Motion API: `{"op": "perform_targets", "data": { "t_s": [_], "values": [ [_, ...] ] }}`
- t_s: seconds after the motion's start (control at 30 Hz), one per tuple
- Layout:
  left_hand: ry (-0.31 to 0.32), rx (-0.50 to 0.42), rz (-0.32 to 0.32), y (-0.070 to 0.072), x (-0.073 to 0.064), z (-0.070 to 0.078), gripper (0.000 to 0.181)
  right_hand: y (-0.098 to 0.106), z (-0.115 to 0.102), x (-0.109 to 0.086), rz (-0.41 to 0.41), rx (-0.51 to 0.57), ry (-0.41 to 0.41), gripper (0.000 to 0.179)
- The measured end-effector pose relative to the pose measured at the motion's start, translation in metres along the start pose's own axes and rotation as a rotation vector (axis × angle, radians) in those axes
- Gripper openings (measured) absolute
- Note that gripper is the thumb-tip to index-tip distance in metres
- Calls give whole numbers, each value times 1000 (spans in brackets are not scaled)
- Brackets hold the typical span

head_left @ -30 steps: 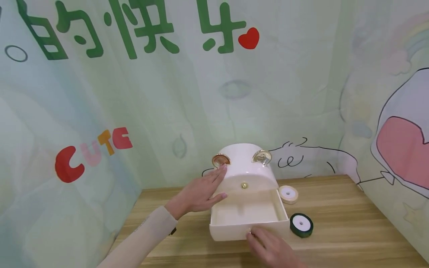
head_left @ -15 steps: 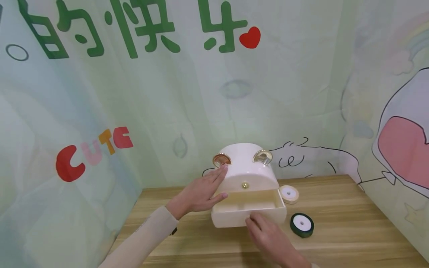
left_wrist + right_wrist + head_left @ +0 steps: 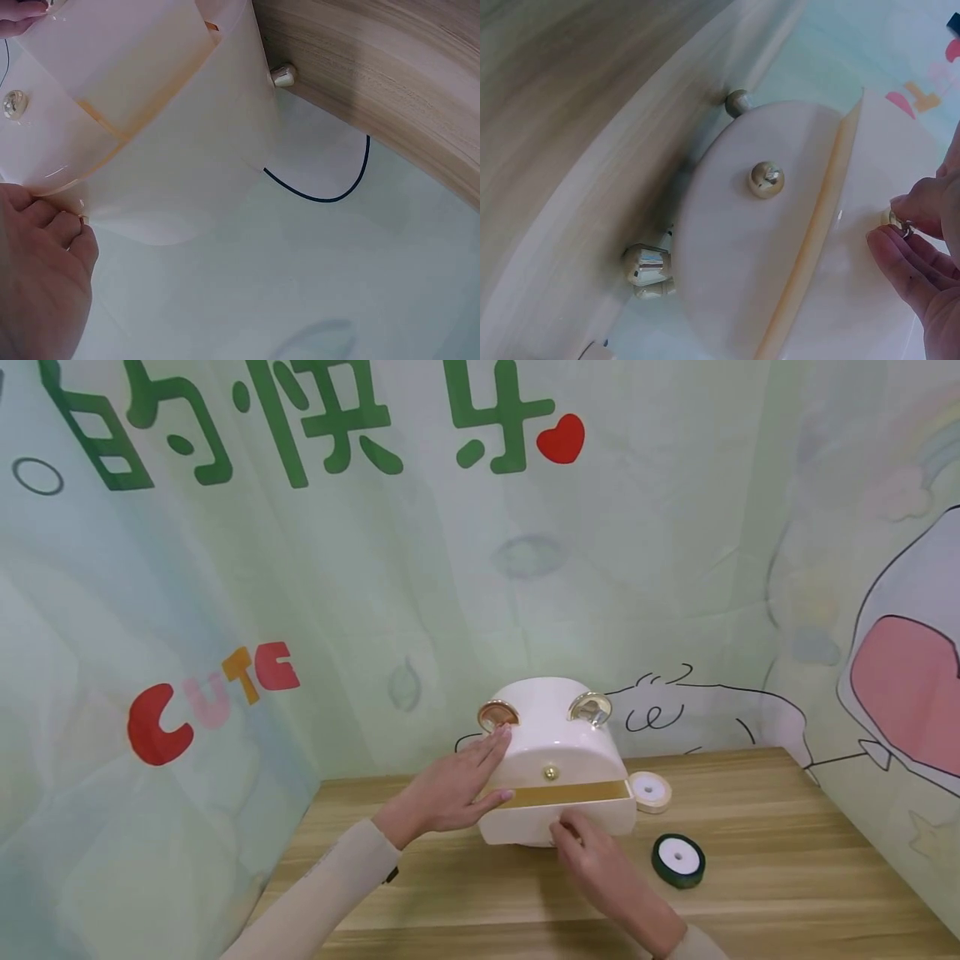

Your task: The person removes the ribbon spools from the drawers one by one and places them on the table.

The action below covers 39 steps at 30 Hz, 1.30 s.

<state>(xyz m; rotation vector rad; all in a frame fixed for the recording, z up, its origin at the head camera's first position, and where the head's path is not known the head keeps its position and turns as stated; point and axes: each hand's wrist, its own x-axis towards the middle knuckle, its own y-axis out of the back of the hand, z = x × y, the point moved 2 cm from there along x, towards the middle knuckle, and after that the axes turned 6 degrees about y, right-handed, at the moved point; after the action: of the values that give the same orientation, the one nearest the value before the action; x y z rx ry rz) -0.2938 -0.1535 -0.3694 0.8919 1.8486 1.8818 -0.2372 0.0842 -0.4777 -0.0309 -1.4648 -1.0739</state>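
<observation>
A glossy white drawer box (image 3: 551, 727) with a rounded top and gold ear-shaped ornaments stands on the table. Its drawer (image 3: 517, 825) sticks out a short way, leaving a narrow gap at the top. My right hand (image 3: 600, 868) pinches the gold knob (image 3: 892, 219) on the drawer front between thumb and fingers. With fingers extended, my left hand (image 3: 450, 793) rests against the box's upper left side, fingertips at the left ear ornament (image 3: 498, 716). Another gold knob (image 3: 551, 772) shows on the panel above the drawer. Below it, a lower panel bears a further knob (image 3: 766, 180).
Right of the box lies a cream ribbon roll (image 3: 650, 792), close to its side. A dark green ribbon roll (image 3: 678, 860) lies nearer the front on the wooden table (image 3: 780, 860). A printed curtain (image 3: 420, 568) hangs behind and on both sides.
The drawer has slid back into the box from far out to a short way out, with my right hand moving along on its knob. My left hand has stayed in place.
</observation>
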Motion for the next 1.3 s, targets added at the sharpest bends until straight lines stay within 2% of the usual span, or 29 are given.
{"op": "perform_targets", "data": {
  "t_s": [0.27,0.6,0.73,0.77,0.83,0.93,1.3],
  "values": [
    [4,-2,1,0,-1,-1,81,-10,8,2,13,1,12,53],
    [-11,16,12,1,1,0,81,-18,20,7,-7,-3,1,45],
    [-4,24,7,0,1,0,80,-19,22,10,-21,14,-14,14],
    [-2,27,7,0,1,0,80,-20,23,11,-25,18,-19,12],
    [3,30,10,0,1,0,80,-20,23,12,-34,26,-30,27],
    [5,33,14,1,0,1,80,-19,24,14,-47,24,-37,35],
    [-14,33,6,0,0,1,81,-19,28,13,-36,53,-21,32]
  ]
}}
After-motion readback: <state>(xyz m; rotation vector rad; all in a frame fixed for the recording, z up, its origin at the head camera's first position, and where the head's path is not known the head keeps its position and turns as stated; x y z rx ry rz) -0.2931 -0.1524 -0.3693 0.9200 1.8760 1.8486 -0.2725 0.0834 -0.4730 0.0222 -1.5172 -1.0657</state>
